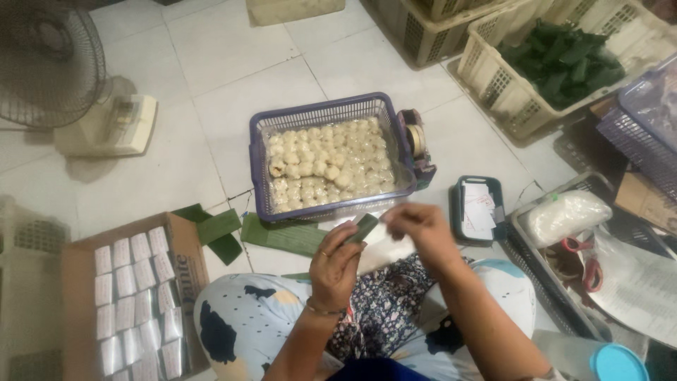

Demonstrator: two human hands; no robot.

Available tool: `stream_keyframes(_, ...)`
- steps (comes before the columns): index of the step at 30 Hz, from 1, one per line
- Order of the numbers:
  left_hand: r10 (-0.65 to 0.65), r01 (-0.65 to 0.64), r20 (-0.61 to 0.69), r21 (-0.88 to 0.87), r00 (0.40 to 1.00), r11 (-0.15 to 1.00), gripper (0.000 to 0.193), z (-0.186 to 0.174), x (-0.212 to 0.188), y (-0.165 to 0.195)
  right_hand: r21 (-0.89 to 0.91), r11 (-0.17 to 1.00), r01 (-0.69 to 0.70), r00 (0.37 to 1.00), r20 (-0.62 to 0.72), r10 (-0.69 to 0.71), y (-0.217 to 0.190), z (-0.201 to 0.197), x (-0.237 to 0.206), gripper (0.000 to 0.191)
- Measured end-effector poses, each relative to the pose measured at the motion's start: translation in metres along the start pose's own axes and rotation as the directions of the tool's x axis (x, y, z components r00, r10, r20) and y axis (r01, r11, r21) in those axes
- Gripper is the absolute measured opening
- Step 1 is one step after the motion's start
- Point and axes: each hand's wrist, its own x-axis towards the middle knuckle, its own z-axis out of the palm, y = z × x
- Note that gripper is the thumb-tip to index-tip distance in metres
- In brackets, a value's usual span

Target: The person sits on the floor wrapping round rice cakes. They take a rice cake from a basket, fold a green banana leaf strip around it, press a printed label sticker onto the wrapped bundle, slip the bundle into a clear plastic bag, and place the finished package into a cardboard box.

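Both grips pinch one small green leaf strip (365,226) above my lap, my left hand (335,264) at its lower end and my right hand (423,227) at the top. Just beyond it on the floor (211,92) sits a purple basket (324,113) of pale round cakes (328,166), with loose leaf pieces (282,236) beside it.

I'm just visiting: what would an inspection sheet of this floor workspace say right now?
Surface: white tiled floor, person seated on it.
Job's things: green leaf strip pinched between left hand and right hand; purple basket of pale round pieces; leaf pieces on the floor.
Clutter: cardboard box of white packets, tape dispenser, cream crate of leaves, scissors.
Hands: both closed on the strip.
Cables: nothing seen.
Surroundings: electric fan.
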Motion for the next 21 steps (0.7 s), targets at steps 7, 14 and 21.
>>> stream_keyframes(7, -0.51, 0.498, 0.007, -0.232, 0.86, 0.836, 0.018, -0.022, -0.011, 0.004, -0.606, 0.79, 0.097, 0.988, -0.04, -0.152, -0.007, 0.045, -0.04, 0.03)
stream_keyframes(14, -0.549, 0.612, 0.269, -0.333, 0.791, 0.718, 0.02, -0.048, -0.023, -0.001, -0.235, 0.794, 0.56, 0.823, 0.266, -0.502, 0.044, 0.042, -0.043, 0.046)
stream_keyframes(21, -0.628, 0.684, 0.274, -0.218, 0.728, 0.697, 0.048, -0.079, -0.05, -0.013, 0.036, 0.998, 0.046, 0.933, 0.356, -0.055, 0.093, 0.061, -0.024, 0.047)
